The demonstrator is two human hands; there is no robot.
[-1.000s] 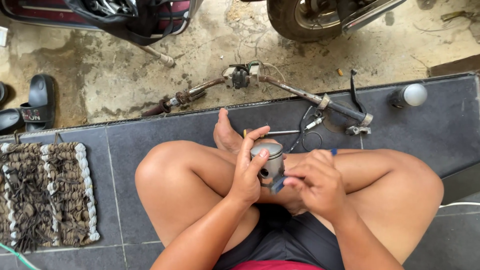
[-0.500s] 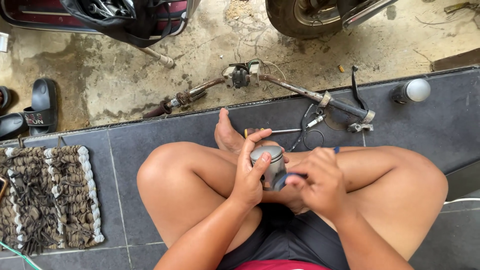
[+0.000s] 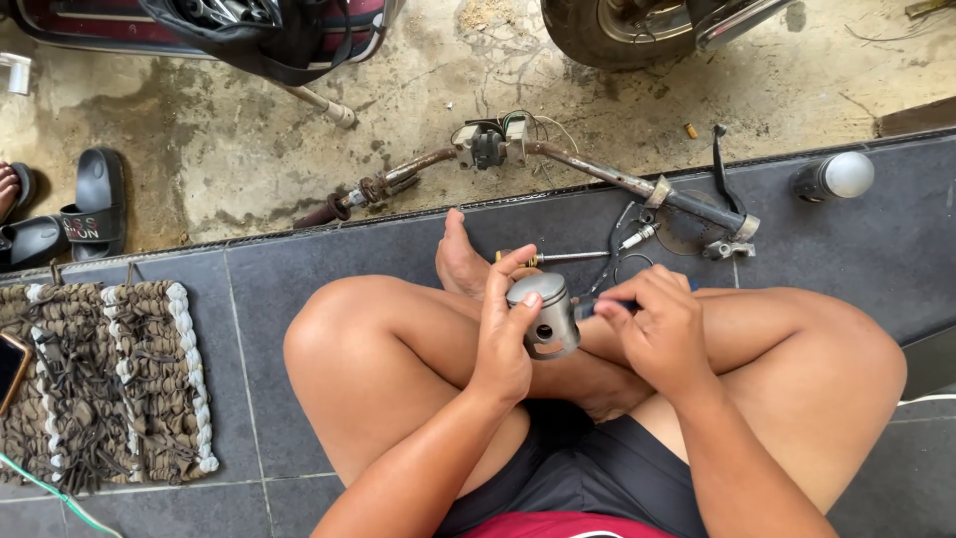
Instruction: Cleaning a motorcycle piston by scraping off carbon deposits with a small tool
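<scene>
Little has moved since before: we keep our left hand (image 3: 503,334) clamped on the piston (image 3: 543,314) at frame centre, right hand (image 3: 662,329) gripping a blue-handled tool (image 3: 588,309) against it, needing steady pressure next.

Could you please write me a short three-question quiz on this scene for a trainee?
1. True or false: the left hand holds the metal piston.
2. Which lies nearest the woven mat? A) handlebar B) phone C) grey-capped bottle
3. Fill in: the right hand holds a small tool against the piston's ____.

Key: 1 true; 2 B; 3 side.
</scene>
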